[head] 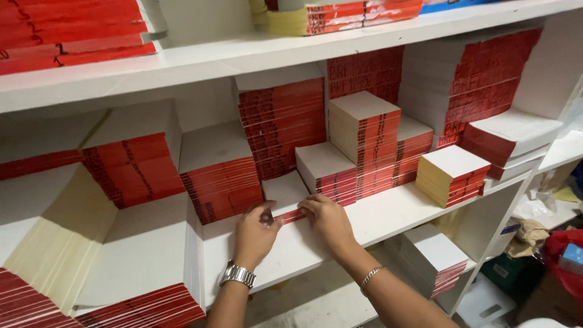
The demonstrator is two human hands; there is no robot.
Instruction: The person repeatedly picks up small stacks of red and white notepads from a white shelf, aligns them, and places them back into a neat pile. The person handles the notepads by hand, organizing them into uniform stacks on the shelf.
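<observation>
Hands meet on a low red-edged booklet stack (286, 197) at the shelf (388, 212) front: left hand (255, 234) and right hand (328, 222) pinch its front edge, grip closed. Bare shelf lies at 3 o'clock.

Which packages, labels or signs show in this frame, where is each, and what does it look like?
Thin red-edged pad: shelf front, under both hands, left hand, right hand.
Red-spined pad stacks: middle shelf, white tops, dark handwritten marks.
Yellow-edged stack: right of them, squarish.
Blue box: far right, small.
</observation>
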